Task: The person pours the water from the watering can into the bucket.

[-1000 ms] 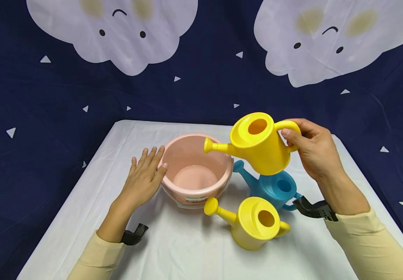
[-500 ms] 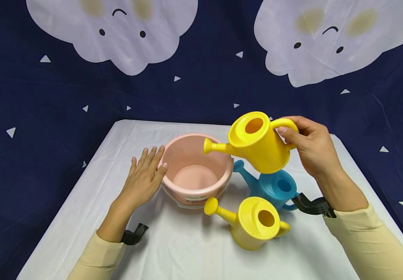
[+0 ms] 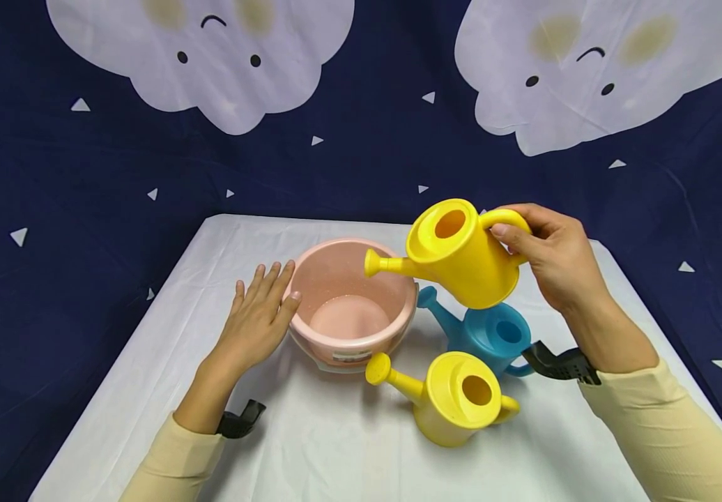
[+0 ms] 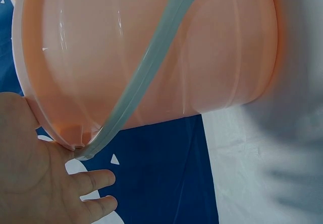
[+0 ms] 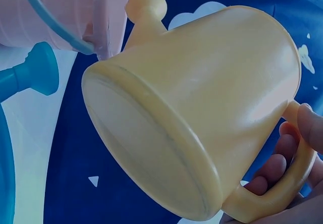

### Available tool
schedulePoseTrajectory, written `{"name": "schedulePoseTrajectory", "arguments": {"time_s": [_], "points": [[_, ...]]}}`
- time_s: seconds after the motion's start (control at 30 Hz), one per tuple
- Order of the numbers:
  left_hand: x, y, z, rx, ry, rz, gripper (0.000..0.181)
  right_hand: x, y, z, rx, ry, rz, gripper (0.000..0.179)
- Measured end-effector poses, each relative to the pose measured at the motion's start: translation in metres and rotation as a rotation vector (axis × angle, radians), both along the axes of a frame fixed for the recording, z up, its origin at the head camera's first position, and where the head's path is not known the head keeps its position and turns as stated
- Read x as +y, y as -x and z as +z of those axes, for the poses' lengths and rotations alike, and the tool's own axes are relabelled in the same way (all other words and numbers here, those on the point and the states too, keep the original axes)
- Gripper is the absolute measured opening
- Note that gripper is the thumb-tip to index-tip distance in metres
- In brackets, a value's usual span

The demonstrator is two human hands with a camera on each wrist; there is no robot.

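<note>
My right hand [image 3: 558, 254] grips the handle of a yellow watering can [image 3: 486, 268], its fingers curled round it in the right wrist view. That can is off the table, tilted with its spout head over the right part of the pink bucket [image 3: 406, 317]. No stream shows at the spout. With fingers straight, my left hand [image 3: 254, 321] rests against the bucket's left rim. In the left wrist view the bucket's grey carrying handle [image 4: 146, 75] hangs slanting down its outer wall, and the palm [image 4: 30, 173] is at the rim.
A blue watering can [image 3: 493, 338] stands right of the bucket, partly below the raised can. Nearer the front stands a second yellow watering can [image 3: 455, 401], spout toward the bucket. All are on a white-covered table [image 3: 311, 446], with a dark blue backdrop [image 3: 373, 167] behind.
The raised watering can has tipped slightly further toward the bucket, its body shifting a little left and up with my right hand. My left hand stays in place.
</note>
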State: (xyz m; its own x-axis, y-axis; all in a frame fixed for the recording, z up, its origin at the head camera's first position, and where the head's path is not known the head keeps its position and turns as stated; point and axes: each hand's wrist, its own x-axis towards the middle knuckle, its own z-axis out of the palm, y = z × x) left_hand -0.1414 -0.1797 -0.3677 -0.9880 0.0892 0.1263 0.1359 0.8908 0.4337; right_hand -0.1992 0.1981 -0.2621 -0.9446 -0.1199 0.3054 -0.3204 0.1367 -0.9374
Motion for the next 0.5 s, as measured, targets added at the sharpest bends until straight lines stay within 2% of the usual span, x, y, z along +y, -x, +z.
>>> {"name": "schedulePoseTrajectory", "arguments": {"time_s": [0.23, 0.5], "points": [[0.0000, -0.0001, 0.0008, 0.002, 0.002, -0.003, 0.060, -0.0015, -0.0002, 0.0030, 0.002, 0.009, 0.022, 0.024], [-0.0001, -0.0001, 0.0005, 0.000, 0.004, -0.003, 0.060, -0.0030, -0.0004, 0.0058, -0.013, -0.036, 0.002, 0.027]]}}
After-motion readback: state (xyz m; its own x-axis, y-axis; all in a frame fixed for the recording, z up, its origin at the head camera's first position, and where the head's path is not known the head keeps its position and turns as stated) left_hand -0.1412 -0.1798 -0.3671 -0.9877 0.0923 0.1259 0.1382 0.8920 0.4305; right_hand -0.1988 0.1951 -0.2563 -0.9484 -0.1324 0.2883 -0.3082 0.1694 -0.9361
